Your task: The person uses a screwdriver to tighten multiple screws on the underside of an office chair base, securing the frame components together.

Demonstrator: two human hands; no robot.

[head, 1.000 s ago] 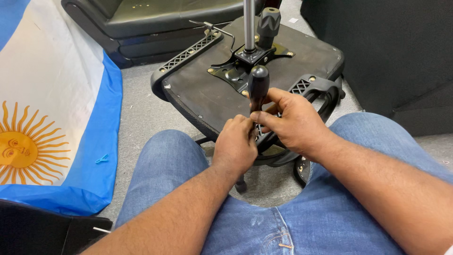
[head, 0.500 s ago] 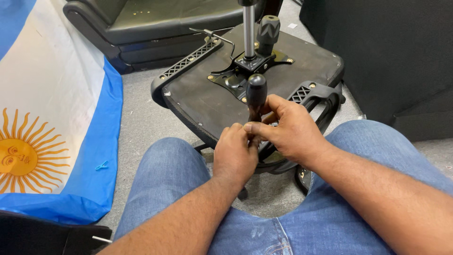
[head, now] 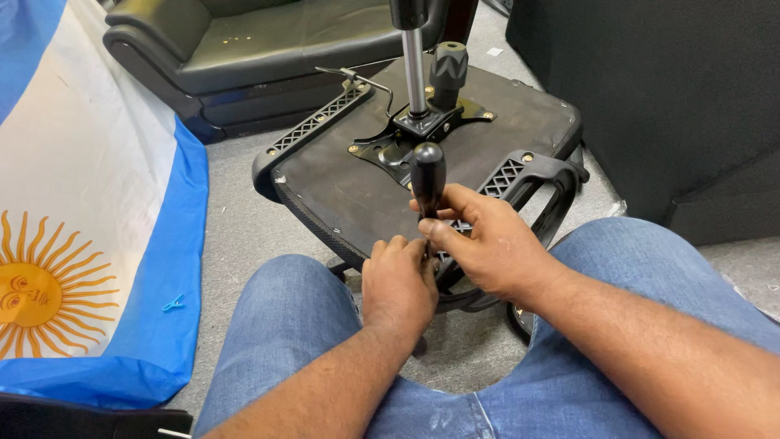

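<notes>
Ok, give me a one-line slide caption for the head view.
Both hands, left and right, steady a black-handled screwdriver upright at the edge of an overturned office chair seat.

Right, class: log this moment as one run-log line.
left hand: steadies screwdriver tip | right hand: grips screwdriver shaft, upright | under: upturned chair seat | beside: flag

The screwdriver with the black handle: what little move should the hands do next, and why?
Probably turn it. The right hand grips the screwdriver just under its handle, standing upright at the near edge of the upturned chair seat, and the left hand steadies its lower end. The tip is hidden, so this is a guess.
</notes>
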